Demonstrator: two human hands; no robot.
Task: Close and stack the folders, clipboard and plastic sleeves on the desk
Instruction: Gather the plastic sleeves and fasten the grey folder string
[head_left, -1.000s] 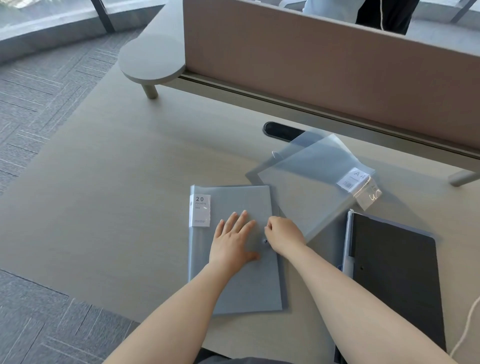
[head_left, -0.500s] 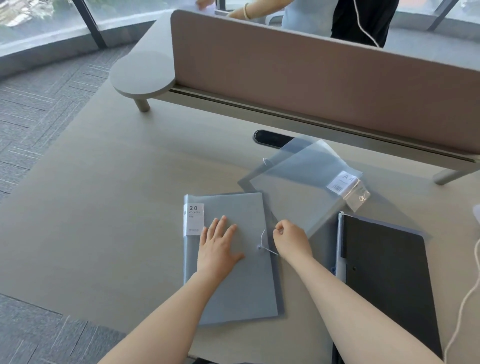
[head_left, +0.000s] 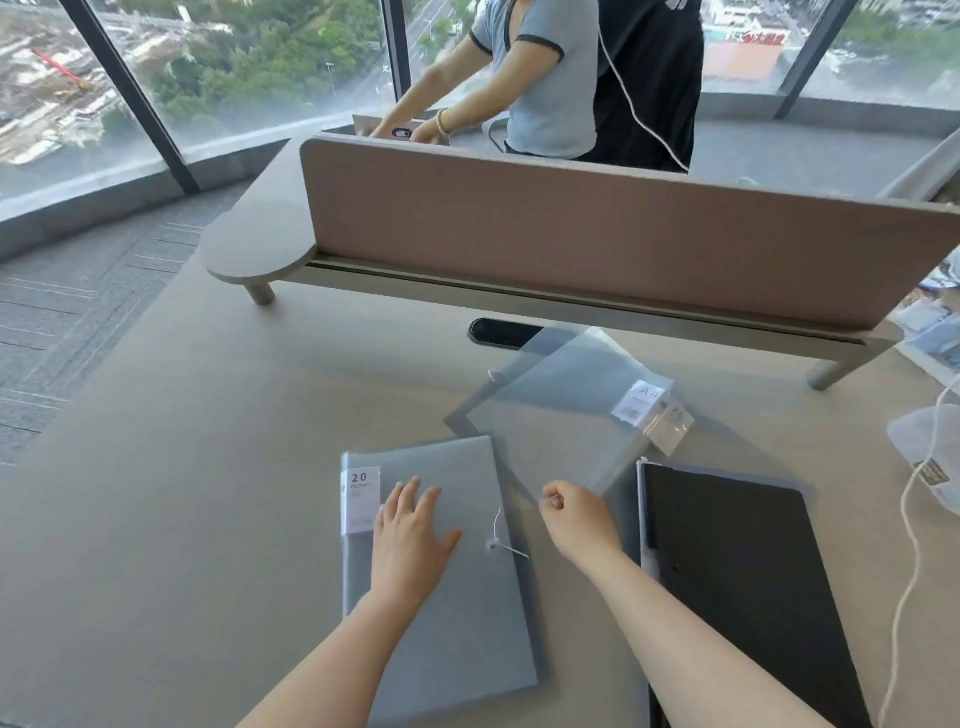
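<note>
A grey-blue folder (head_left: 457, 623) with a white "20" label lies shut on the desk in front of me. My left hand (head_left: 413, 540) rests flat on its cover, fingers spread. A thin white closure string (head_left: 506, 545) runs from the button on the folder's right edge. My right hand (head_left: 576, 512) is a fist just right of the folder, pinching the string's end. A clear plastic sleeve (head_left: 561, 415) with a barcode label lies tilted behind. A black clipboard (head_left: 737, 577) lies at the right.
A pink desk divider (head_left: 571, 244) on a grey rail crosses the back, with a black cable slot (head_left: 498, 332) below it. Another person stands beyond it. A white cable (head_left: 914, 519) and a plastic bag (head_left: 930, 447) sit at the right edge.
My right hand has drawn away from the folder's button to the right, pulling the string out. The left hand stays pressed on the cover. The camera has tilted up.
</note>
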